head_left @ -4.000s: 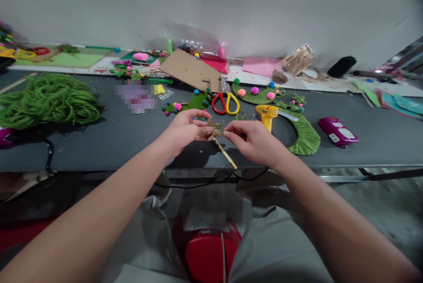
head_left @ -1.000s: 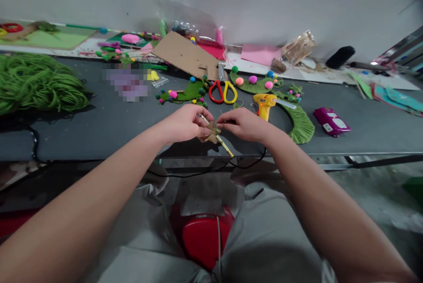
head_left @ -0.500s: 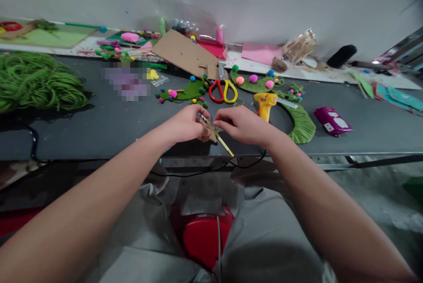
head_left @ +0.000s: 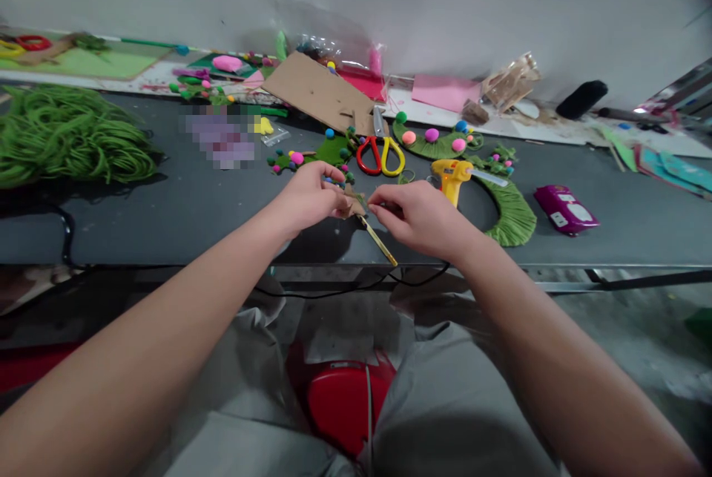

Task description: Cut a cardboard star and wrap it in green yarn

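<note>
My left hand (head_left: 318,201) pinches a small brown cardboard piece (head_left: 354,205) above the front part of the dark table. Some green yarn shows on the cardboard. Just right of it, my right hand (head_left: 409,214) has thumb and fingertips pressed together around a thin green strand that is hard to make out. A pencil (head_left: 379,239) slants down from under the cardboard toward the table's front edge. Red and yellow handled scissors (head_left: 381,154) lie beyond the hands. A yellow glue gun (head_left: 452,176) stands right of them, beside a green yarn-wrapped ring (head_left: 510,214).
Green yarn (head_left: 72,136) is heaped at the left. A cardboard sheet (head_left: 317,91) and pink paper (head_left: 445,93) lie toward the wall. A purple packet (head_left: 566,210) sits at the right. Felt shapes with pom-poms (head_left: 434,142) lie behind the scissors. A black cable (head_left: 411,283) hangs at the front edge.
The view has shifted slightly, moving the table items a little rightward. My right hand has drawn slightly away from the cardboard, and the pencil's upper part is now more hidden.
</note>
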